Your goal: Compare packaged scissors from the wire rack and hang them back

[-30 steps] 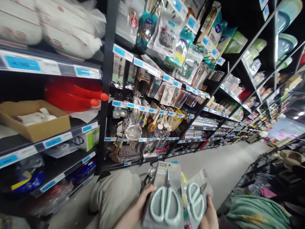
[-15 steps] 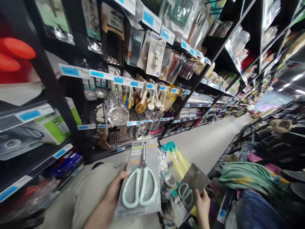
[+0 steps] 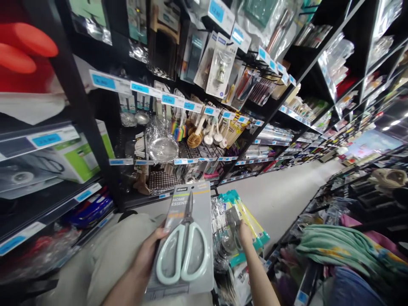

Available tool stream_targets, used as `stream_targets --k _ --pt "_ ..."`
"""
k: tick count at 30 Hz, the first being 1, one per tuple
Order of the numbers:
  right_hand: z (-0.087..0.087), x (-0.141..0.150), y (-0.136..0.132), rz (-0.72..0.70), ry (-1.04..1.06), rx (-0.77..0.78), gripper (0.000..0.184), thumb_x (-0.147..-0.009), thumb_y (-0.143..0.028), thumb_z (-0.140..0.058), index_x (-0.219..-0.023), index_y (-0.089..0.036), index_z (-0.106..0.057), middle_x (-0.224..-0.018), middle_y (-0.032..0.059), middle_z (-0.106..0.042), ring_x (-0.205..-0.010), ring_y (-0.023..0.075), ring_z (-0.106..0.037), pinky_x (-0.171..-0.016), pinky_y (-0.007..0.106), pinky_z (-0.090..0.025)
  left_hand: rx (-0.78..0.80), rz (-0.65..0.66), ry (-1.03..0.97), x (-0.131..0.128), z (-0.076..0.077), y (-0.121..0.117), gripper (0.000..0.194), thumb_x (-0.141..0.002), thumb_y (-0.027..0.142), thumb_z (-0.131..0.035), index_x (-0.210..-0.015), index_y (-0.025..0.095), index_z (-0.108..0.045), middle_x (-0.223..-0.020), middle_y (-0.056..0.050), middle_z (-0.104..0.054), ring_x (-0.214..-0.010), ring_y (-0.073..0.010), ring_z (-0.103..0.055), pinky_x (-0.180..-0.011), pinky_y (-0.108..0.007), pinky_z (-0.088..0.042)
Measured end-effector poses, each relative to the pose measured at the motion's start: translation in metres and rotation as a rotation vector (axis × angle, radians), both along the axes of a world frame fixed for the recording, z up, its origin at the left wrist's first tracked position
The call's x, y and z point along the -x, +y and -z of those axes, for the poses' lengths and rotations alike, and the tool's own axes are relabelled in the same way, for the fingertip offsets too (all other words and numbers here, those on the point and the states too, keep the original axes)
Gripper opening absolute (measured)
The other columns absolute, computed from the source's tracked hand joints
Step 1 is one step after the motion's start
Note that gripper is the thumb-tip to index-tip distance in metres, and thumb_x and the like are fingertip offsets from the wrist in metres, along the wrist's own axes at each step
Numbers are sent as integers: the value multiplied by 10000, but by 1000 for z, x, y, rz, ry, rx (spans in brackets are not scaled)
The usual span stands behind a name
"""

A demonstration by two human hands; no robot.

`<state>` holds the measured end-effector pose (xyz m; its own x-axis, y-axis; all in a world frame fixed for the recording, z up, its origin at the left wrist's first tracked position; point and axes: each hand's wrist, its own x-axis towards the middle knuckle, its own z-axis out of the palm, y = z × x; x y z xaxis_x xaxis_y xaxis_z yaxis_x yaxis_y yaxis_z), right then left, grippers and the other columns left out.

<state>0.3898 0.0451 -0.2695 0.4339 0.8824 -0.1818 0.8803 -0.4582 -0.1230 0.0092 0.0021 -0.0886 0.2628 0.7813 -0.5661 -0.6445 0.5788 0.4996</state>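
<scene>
My left hand (image 3: 155,239) is closed on the left edge of a carded pair of scissors (image 3: 188,229) with mint-green handles, blades pointing up and away. To the right of it, my right hand (image 3: 245,236) grips a second, smaller scissors pack (image 3: 233,219) with a grey card, partly covered by my fingers. That pack is over a pile of packaged goods. Under and beside it lie teal-and-yellow packets (image 3: 251,216) and clear packs of metal utensils (image 3: 218,221).
A black shelf rack with a price-tag rail (image 3: 178,102) stands ahead, hung with a wire strainer (image 3: 163,148), a brush (image 3: 194,139) and ladles. On the right are folded green cloth (image 3: 338,240) and another rack. The aisle floor (image 3: 280,178) runs off between them.
My right hand has moved left and up with its scissors pack, from the right of the pile to over it. The left-hand pack stays nearly in place while the view shifts slightly.
</scene>
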Motion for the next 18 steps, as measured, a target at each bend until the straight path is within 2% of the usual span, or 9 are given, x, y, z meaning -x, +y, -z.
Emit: stream_targets --k 3,7,14,16,18 --pt "2 6 0 6 -30 58 351 -868 -66 -346 -1146 -77 -560 -991 187 -666 -909 238 -647 -752 293 -424 -25 2 -39 -1 0 0 549 -607 178 -648 -1153 117 -640 -820 -81 -737 -766 -308 -699 -732 -392 -557" --pt "-6 1 -12 38 -72 85 372 -848 -20 -321 -1142 -37 -548 -1030 218 -638 -946 268 -639 -743 308 -423 -69 -34 -82 -5 -4 -3 591 -593 159 -630 -1182 114 -622 -875 -96 -734 -821 -314 -692 -769 -398 -546" --pt "-16 -5 -35 77 -41 -8 297 -854 -75 -421 -1095 -81 -595 -1053 208 -627 -978 296 -611 -765 332 -417 -139 -4 -117 -7 -6 -8 623 -599 170 -641 -1219 143 -600 -895 -85 -730 -834 -294 -688 -789 -375 -537" --pt "-26 4 -31 121 -16 -82 304 -875 -150 -437 -1127 -53 -578 -1083 242 -609 -1024 331 -589 -796 368 -420 -172 0 -129 -8 -6 -8 620 -611 198 -653 -1226 154 -593 -917 -80 -727 -851 -288 -684 -799 -367 -530" --pt "-49 20 -24 150 30 -173 358 -925 -267 -384 -1160 -51 -546 -1077 229 -612 -1010 307 -595 -806 363 -432 -192 2 -146 -9 -7 -8 612 -627 233 -658 -1231 172 -586 -946 -71 -723 -879 -282 -677 -818 -358 -519"
